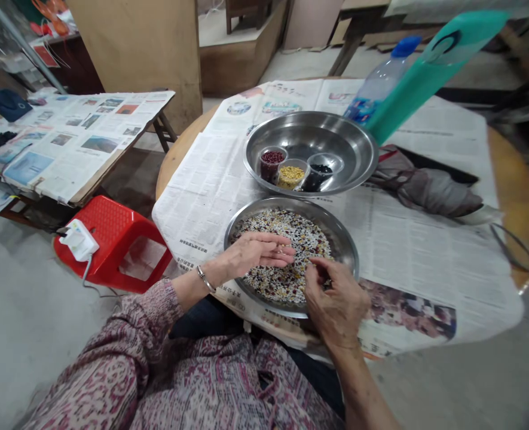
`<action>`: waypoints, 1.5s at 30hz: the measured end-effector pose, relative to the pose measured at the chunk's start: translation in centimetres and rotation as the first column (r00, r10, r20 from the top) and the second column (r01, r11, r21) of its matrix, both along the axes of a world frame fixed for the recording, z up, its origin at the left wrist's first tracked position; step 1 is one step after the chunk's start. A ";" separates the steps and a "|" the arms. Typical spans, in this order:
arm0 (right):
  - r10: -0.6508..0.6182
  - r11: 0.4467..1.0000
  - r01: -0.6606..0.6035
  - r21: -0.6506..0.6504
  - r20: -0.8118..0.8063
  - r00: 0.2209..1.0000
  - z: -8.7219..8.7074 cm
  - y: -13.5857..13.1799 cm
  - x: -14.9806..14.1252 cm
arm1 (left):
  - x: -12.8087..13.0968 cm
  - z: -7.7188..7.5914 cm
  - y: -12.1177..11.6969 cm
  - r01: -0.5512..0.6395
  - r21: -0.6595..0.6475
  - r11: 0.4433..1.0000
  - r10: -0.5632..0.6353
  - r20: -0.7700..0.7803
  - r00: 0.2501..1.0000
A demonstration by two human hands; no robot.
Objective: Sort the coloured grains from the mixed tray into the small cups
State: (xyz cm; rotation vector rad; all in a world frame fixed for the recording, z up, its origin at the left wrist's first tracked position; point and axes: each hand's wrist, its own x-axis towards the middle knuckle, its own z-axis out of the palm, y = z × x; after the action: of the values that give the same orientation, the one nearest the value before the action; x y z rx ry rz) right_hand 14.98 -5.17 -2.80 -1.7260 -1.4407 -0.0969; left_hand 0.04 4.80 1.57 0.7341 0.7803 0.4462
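A round steel tray (352,251) in front of me holds a spread of mixed grains and beans (286,286), white, dark, red and yellow. Over its left part, my left hand (264,251) is palm up with fingers stretched out flat; a few small pale grains seem to lie on them. My right hand (336,295) hovers at the tray's right side, thumb and forefinger pinched together; whatever lies between them is too small to make out. Behind, a deeper steel basin (336,137) contains clear cups of red beans (272,157), yellow beans (291,174) and black beans (321,169).
Newspaper (425,251) covers the round table. Beyond the basin stand a blue-capped bottle (378,83) and a tall green plastic object (434,74). A folded grey umbrella (430,185) lies right. At left are a red stool (112,239) with a white plug adapter (79,240) and another newspaper-covered table (98,128).
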 end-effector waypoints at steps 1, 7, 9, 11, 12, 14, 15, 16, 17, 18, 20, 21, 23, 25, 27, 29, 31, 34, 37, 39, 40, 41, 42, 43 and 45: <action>-0.001 1.000 0.001 0.004 0.001 1.000 0.0 0.0 0.0 | -0.2 0.0 -0.2 -0.007 -0.026 1.000 0.007 0.019 1.000; 0.000 1.000 0.000 0.014 0.001 1.000 -0.2 0.1 0.0 | -0.5 -0.1 -1.2 0.027 0.140 0.990 -0.022 -0.037 0.999; -0.008 1.000 0.008 0.009 -0.013 1.000 -0.2 0.1 0.0 | -0.6 -0.2 -1.7 0.108 0.400 0.910 -0.026 -0.206 0.978; -0.018 1.000 0.018 -0.001 -0.042 0.999 -0.1 0.0 -0.1 | -0.9 -0.2 -2.1 0.288 0.694 0.660 0.050 -0.424 0.904; -0.024 1.000 0.024 -0.011 -0.066 0.998 0.0 0.0 0.0 | -1.1 -0.2 -2.4 0.399 0.776 0.487 0.119 -0.512 0.851; -0.047 0.998 0.043 -0.039 -0.138 0.989 0.4 -0.2 0.3 | -1.6 -0.2 -2.9 0.567 0.797 0.210 0.246 -0.604 0.758; -0.068 0.997 0.060 -0.052 -0.170 0.983 0.7 -0.2 0.6 | -1.8 -0.2 -3.2 0.594 0.793 0.138 0.287 -0.606 0.742; -0.092 0.995 0.082 -0.065 -0.188 0.978 1.0 -0.2 1.1 | -1.9 -0.2 -3.5 0.580 0.807 0.111 0.314 -0.582 0.750; -0.113 0.992 0.100 -0.076 -0.181 0.977 1.2 0.0 1.6 | -2.0 -0.3 -3.8 0.529 0.840 0.120 0.330 -0.537 0.776; -0.122 0.990 0.110 -0.088 -0.147 0.982 1.5 0.2 2.2 | -2.0 -0.3 -4.1 0.455 0.877 0.156 0.335 -0.480 0.811; -0.076 0.987 0.072 -0.144 -0.023 0.997 1.8 0.8 3.4 | -1.9 -0.6 -4.6 0.293 0.916 0.274 0.320 -0.375 0.870; -0.028 0.981 0.035 -0.193 0.039 0.999 1.9 1.3 4.0 | -1.8 -0.8 -4.9 0.230 0.911 0.342 0.305 -0.339 0.890; 0.084 0.951 -0.042 -0.307 0.127 0.988 1.9 2.2 4.7 | -1.5 -1.2 -5.3 0.151 0.878 0.455 0.274 -0.299 0.914; 0.166 0.912 -0.080 -0.402 0.185 0.969 1.8 3.0 4.9 | -1.3 -1.4 -5.5 0.101 0.833 0.544 0.257 -0.280 0.925; 0.201 0.887 -0.076 -0.455 0.234 0.951 1.6 3.5 4.8 | -1.1 -1.1 -5.6 0.031 0.749 0.662 0.233 -0.245 0.941; 0.211 0.876 -0.060 -0.478 0.268 0.940 1.5 3.9 4.8 | -0.9 -0.5 -5.5 -0.061 0.595 0.802 0.202 -0.174 0.964; 0.218 0.870 -0.052 -0.490 0.289 0.932 1.3 4.1 4.8 | -0.7 0.2 -5.4 -0.156 0.397 0.904 0.204 -0.080 0.976; 0.228 0.860 -0.047 -0.509 0.300 0.926 1.1 4.2 4.8 | -0.1 0.8 -5.2 -0.258 0.076 0.963 0.254 0.059 0.965; 0.230 0.855 -0.044 -0.516 0.302 0.925 1.0 4.3 4.8 | 0.6 0.5 -5.2 -0.299 -0.218 0.929 0.333 0.140 0.933; 0.226 0.862 -0.047 -0.505 0.299 0.927 1.0 4.2 4.8 | 1.1 0.1 -5.4 -0.317 -0.324 0.891 0.377 0.142 0.915; 0.220 0.868 -0.047 -0.494 0.298 0.929 1.0 4.1 4.8 | 1.2 0.0 -5.5 -0.323 -0.354 0.878 0.390 0.137 0.911; 0.212 0.875 -0.046 -0.482 0.297 0.931 1.0 4.0 4.8 | 1.3 -0.1 -5.6 -0.325 -0.373 0.869 0.397 0.133 0.908; 0.205 0.881 -0.044 -0.471 0.295 0.933 1.0 3.9 4.8 | 1.4 -0.2 -5.7 -0.326 -0.386 0.863 0.401 0.130 0.907; 0.198 0.886 -0.042 -0.462 0.294 0.935 1.0 3.8 4.9 | 1.4 -0.2 -5.8 -0.325 -0.394 0.860 0.402 0.131 0.906; 0.189 0.889 -0.039 -0.455 0.289 0.939 1.0 3.6 4.9 | 1.4 -0.2 -6.0 -0.321 -0.402 0.857 0.404 0.138 0.904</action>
State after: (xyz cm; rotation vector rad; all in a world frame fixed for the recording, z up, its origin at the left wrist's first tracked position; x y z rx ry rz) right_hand 19.85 -1.58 -1.83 -2.0546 -1.9244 0.0165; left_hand 1.42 -1.17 1.36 0.1707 0.7685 0.6881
